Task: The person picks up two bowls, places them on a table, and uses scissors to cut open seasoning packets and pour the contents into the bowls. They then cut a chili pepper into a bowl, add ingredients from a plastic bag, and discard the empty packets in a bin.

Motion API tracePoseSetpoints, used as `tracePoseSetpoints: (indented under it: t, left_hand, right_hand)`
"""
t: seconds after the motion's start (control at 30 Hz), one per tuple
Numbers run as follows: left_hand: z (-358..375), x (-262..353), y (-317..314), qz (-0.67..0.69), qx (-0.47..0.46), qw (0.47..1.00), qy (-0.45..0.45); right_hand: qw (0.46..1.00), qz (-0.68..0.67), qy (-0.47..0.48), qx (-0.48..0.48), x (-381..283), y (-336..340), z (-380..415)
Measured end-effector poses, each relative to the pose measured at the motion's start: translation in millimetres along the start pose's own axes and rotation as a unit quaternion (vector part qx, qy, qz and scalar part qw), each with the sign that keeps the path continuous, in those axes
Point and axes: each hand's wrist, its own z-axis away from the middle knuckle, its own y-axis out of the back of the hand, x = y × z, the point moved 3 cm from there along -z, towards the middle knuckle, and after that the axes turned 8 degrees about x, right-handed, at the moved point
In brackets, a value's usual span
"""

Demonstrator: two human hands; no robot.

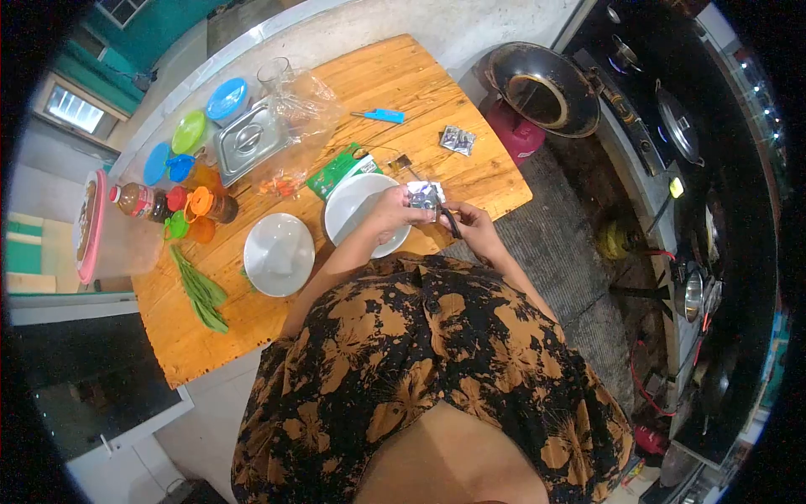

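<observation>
My left hand (391,210) is closed on a silver foil sachet (422,201), holding it over the right rim of a white bowl (344,208). My right hand (473,227) grips the black handle of a pair of scissors (453,223), whose front end meets the sachet's right side. Behind the hands, a green packet (337,170) lies partly under the bowl's far rim. More silver sachets (457,140) lie farther back on the wooden table (403,76). A second white bowl (280,254) stands to the left of the first.
A blue-handled knife (384,115) lies at the back. Sauce bottles (201,204), a lidded metal container (253,141), a clear plastic bag (306,105) and green leaves (199,290) occupy the left side. A wok (546,88) and a stove counter (651,181) are at right.
</observation>
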Motion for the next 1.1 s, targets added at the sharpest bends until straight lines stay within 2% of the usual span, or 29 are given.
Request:
tracePoseSetpoints:
  t: [0.13,0.2,0.23,0.27,0.3,0.33,0.37,0.4,0.43,0.47,0.53,0.57,0.7,0.77,0.83,0.9,0.93,1.0,1.1]
  left_hand:
    - [20.0,0.0,18.1,-0.010,0.017,1.000,-0.004]
    - [37.5,5.3,33.2,-0.013,0.034,0.999,-0.006]
    - [48.9,11.6,42.9,-0.002,0.063,0.998,-0.032]
    - [58.7,14.3,52.7,0.009,0.092,0.994,-0.058]
    - [63.0,8.2,62.9,0.026,0.117,0.990,-0.072]
    - [67.8,8.3,70.8,0.028,0.123,0.989,-0.072]
    - [72.1,13.5,77.8,-0.228,0.150,0.951,-0.143]
    - [75.8,16.9,80.5,-0.469,0.166,0.844,-0.199]
    - [75.9,14.7,77.4,-0.535,0.198,0.778,-0.262]
    - [75.0,10.6,76.2,-0.534,0.205,0.779,-0.257]
    - [72.8,9.4,67.6,-0.630,0.205,0.708,-0.245]
    - [71.2,10.9,62.7,-0.642,0.203,0.695,-0.253]
    - [58.4,12.1,57.8,-0.613,0.218,0.708,-0.274]
    - [60.4,14.3,55.1,-0.603,0.227,0.706,-0.294]
    - [66.3,18.7,50.1,-0.592,0.228,0.706,-0.315]
    - [68.3,22.5,47.2,-0.564,0.243,0.724,-0.314]
    - [67.7,21.8,47.6,-0.564,0.237,0.725,-0.318]
    - [69.3,21.3,53.9,-0.515,0.247,0.744,-0.347]
    - [70.5,16.7,65.3,-0.484,0.255,0.753,-0.366]
  right_hand:
    - [0.998,0.007,-0.062,-0.028,5.7,5.6,-8.2]
    - [0.989,0.150,-0.012,-0.014,2.4,12.6,-13.9]
    - [0.980,0.190,0.049,0.029,-20.8,11.5,-7.7]
    - [0.980,0.190,0.047,0.022,-19.6,13.6,-10.8]
    - [0.933,0.339,0.104,0.064,-22.9,22.2,-17.5]
    - [0.857,0.477,0.162,0.104,-26.9,28.1,-23.1]
    - [0.858,0.477,0.164,0.097,-27.3,30.3,-26.6]
    - [0.826,0.525,0.165,0.121,-29.6,32.1,-29.3]
    - [0.791,0.571,0.167,0.144,-31.6,31.6,-31.5]
    - [0.792,0.571,0.170,0.136,-34.4,29.9,-34.1]
    - [0.773,0.615,0.123,0.100,-44.7,23.3,-38.1]
    - [0.761,0.624,0.147,0.098,-46.5,19.9,-39.6]
    - [0.729,0.664,0.157,0.057,-56.3,5.3,-45.0]
    - [0.801,0.538,0.261,0.043,-65.8,-20.6,-41.9]
    - [0.860,0.414,0.294,-0.044,-72.3,-56.3,-34.6]
    - [0.886,0.347,0.294,-0.093,-71.3,-84.1,-27.2]
    - [0.887,0.349,0.291,-0.085,-62.2,-89.4,-31.2]
    - [0.838,0.409,0.350,-0.090,-45.4,-98.9,-41.3]
    - [0.844,0.407,0.346,-0.043,-51.2,-93.5,-38.3]
